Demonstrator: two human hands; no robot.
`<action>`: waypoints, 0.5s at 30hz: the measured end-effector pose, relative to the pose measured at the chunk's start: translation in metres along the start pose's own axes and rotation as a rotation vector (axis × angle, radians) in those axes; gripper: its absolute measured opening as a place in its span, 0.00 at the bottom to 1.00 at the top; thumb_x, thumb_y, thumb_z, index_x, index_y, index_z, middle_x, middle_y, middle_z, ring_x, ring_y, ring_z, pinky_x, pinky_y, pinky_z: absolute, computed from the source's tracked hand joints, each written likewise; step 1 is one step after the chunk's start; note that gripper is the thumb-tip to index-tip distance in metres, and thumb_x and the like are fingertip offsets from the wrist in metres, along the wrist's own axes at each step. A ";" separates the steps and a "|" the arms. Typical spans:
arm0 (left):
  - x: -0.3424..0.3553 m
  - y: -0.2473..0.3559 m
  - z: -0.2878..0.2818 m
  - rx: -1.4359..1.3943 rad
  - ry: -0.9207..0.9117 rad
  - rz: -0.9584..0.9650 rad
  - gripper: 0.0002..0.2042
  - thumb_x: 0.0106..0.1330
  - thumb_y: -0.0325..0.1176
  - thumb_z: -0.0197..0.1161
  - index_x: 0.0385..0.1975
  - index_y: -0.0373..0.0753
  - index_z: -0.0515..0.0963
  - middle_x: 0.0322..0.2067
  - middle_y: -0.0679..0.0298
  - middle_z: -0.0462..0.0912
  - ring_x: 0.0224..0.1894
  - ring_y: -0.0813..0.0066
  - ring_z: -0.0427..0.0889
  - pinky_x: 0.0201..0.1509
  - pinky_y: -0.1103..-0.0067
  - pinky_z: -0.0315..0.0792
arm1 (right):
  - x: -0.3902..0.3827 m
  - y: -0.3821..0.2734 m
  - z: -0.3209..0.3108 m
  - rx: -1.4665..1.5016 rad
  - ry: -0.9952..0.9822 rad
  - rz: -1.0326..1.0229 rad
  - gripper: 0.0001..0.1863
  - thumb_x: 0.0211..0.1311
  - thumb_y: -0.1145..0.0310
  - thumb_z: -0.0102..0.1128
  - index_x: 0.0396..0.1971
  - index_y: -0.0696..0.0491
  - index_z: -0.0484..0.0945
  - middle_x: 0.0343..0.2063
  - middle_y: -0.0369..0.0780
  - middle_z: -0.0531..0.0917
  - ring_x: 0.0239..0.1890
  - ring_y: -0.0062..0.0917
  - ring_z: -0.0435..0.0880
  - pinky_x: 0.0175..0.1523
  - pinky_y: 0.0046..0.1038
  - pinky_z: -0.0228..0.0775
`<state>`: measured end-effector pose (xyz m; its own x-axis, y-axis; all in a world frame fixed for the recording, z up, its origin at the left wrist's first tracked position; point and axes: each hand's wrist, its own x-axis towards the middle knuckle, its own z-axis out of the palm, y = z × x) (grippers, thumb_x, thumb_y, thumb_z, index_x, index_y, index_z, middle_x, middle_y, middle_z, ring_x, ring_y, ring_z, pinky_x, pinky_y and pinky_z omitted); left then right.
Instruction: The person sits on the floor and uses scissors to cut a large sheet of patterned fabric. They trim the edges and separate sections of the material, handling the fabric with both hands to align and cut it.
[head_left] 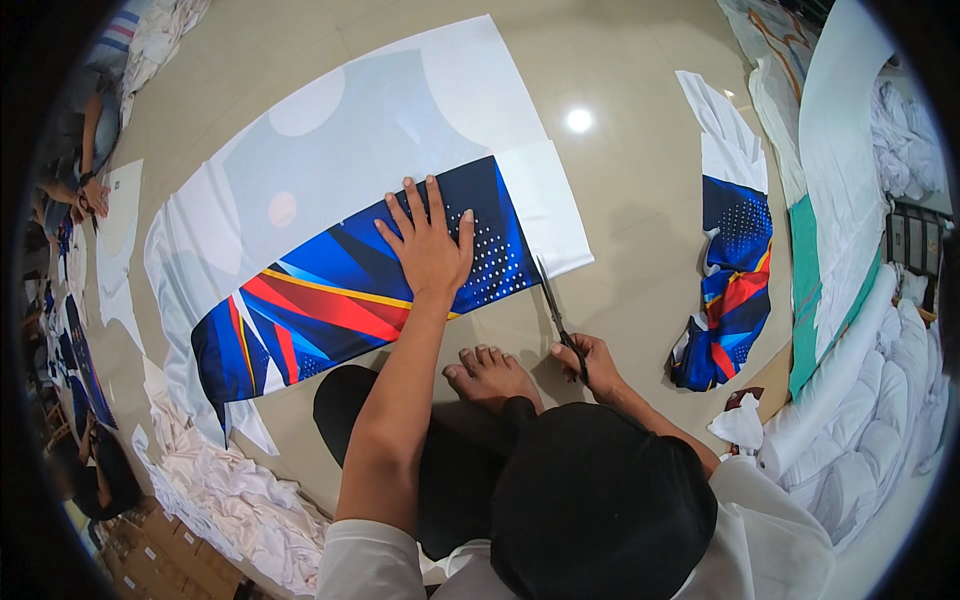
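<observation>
My left hand lies flat with its fingers spread on a folded printed cloth, patterned in blue, red, yellow and white dots. This cloth rests on a large white fabric sheet spread over the floor; a faint garment outline shows through the sheet. In my right hand is a pair of dark-handled scissors. Their blades point away from me, with the tips at the right end of the printed cloth, beside the white fabric's lower right corner. I cannot tell whether the blades have fabric between them.
A second printed cloth piece with a white end lies on the floor to the right. Beyond it are white rolls and bundles and a green cloth. Crumpled white fabric is heaped at lower left. Other people's hands work at far left.
</observation>
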<state>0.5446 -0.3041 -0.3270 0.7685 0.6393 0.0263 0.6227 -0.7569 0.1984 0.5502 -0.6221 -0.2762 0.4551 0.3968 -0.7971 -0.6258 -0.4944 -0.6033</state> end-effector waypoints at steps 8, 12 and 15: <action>0.000 -0.002 0.002 -0.010 0.034 0.004 0.37 0.80 0.60 0.45 0.83 0.46 0.54 0.83 0.49 0.49 0.83 0.35 0.42 0.80 0.36 0.35 | -0.002 -0.008 0.004 -0.024 0.016 0.008 0.23 0.65 0.51 0.78 0.26 0.50 0.75 0.18 0.31 0.77 0.20 0.14 0.75 0.27 0.20 0.67; 0.000 -0.001 0.001 -0.003 0.022 0.000 0.37 0.80 0.60 0.44 0.83 0.47 0.53 0.83 0.50 0.48 0.83 0.36 0.41 0.81 0.36 0.35 | -0.001 -0.007 0.004 -0.020 0.021 0.013 0.23 0.64 0.50 0.78 0.25 0.50 0.75 0.19 0.31 0.77 0.20 0.14 0.75 0.26 0.20 0.66; 0.001 -0.001 0.000 -0.003 0.015 -0.004 0.37 0.80 0.60 0.44 0.83 0.48 0.52 0.83 0.51 0.47 0.84 0.37 0.40 0.81 0.37 0.34 | -0.001 -0.007 0.004 -0.027 0.026 0.013 0.23 0.64 0.50 0.78 0.25 0.50 0.75 0.19 0.31 0.77 0.20 0.14 0.75 0.26 0.20 0.67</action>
<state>0.5445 -0.3031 -0.3275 0.7635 0.6446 0.0399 0.6257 -0.7536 0.2015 0.5512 -0.6157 -0.2712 0.4637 0.3696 -0.8052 -0.6144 -0.5206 -0.5928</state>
